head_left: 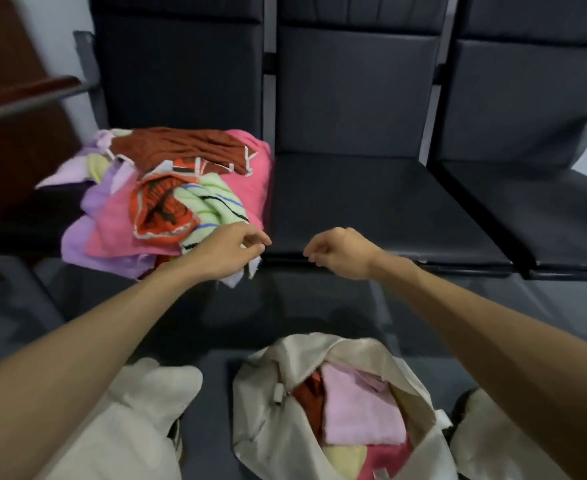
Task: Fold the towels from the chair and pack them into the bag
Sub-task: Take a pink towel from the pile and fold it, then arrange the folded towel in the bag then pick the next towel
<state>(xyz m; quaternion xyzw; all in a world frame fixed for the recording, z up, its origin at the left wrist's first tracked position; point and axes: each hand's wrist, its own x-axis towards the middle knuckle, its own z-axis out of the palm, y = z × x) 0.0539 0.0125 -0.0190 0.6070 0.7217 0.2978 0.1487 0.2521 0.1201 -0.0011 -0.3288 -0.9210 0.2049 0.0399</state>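
A loose pile of towels point(167, 192) in pink, lilac, rust, orange and striped green covers the left chair seat. My left hand point(229, 251) hovers at the pile's front right corner with its fingers relaxed; a pale towel corner point(250, 270) hangs just under it, and contact is unclear. Level with it, my right hand point(340, 252) hangs over the middle seat's front edge, fingers loosely curled and holding nothing. On the floor below stands an open beige bag point(285, 379). Inside lies a folded light pink towel point(361, 407), with red and yellow towels around it.
A row of three dark padded chairs fills the back; the middle seat point(354, 195) and right seat point(544, 209) are bare. A wooden armrest point(25, 95) juts out at the far left. My beige-trousered knee point(139, 427) is beside the bag.
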